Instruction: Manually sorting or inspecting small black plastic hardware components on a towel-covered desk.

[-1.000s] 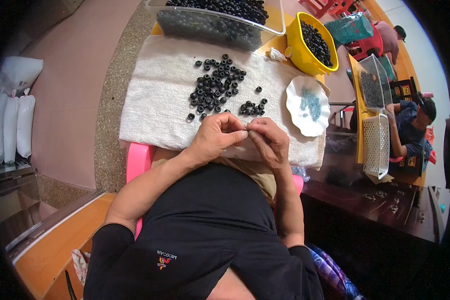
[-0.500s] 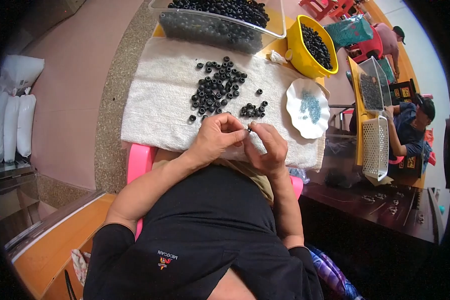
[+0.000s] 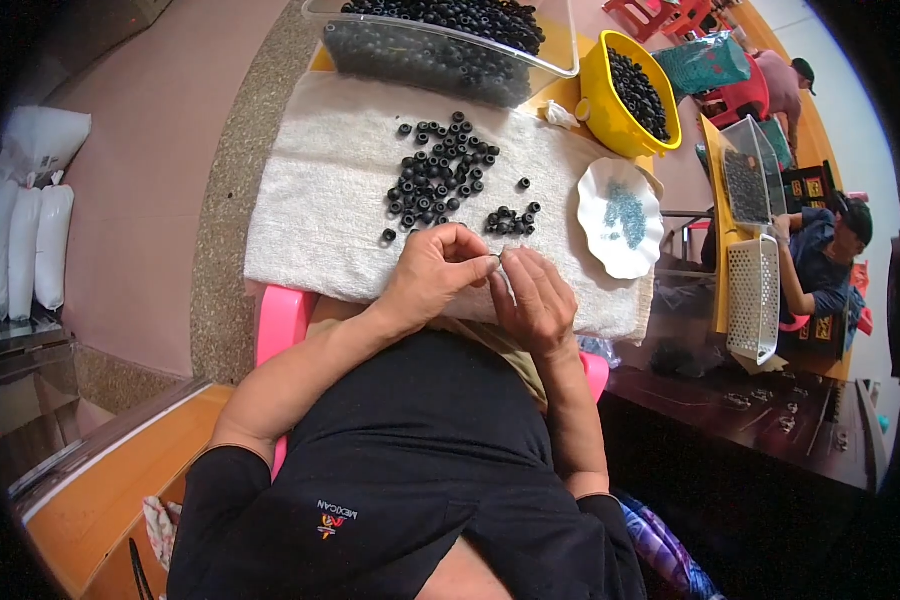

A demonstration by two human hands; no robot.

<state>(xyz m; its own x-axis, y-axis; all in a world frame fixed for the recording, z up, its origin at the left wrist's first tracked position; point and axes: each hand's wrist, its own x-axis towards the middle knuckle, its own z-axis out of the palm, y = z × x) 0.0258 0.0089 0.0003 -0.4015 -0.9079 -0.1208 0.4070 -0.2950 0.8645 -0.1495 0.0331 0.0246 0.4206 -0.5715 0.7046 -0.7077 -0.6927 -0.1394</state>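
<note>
Over the towel's near edge my left hand (image 3: pixel 433 272) and my right hand (image 3: pixel 537 300) meet at the fingertips. Both are closed in a pinch. Only a dark sliver of a small black round part shows at the right fingertips; the fingers hide the rest. What the left thumb and index finger pinch is too small to make out. Just beyond the hands lies a small cluster of black round parts with holes (image 3: pixel 510 221). A larger spread of the same black parts (image 3: pixel 436 178) is farther left on the white towel (image 3: pixel 305 200).
A wavy-rimmed white dish (image 3: pixel 592 245) with tiny bluish pieces stands at right. Behind are a clear bin (image 3: pixel 560 68) and a yellow basin (image 3: pixel 598 100), both holding black parts. A person (image 3: pixel 820 250) sits at right beside a white perforated basket (image 3: pixel 752 300).
My right fingers have closed in and straightened around the small black part, which showed more clearly before. My left hand has barely moved. The whole view has shifted slightly.
</note>
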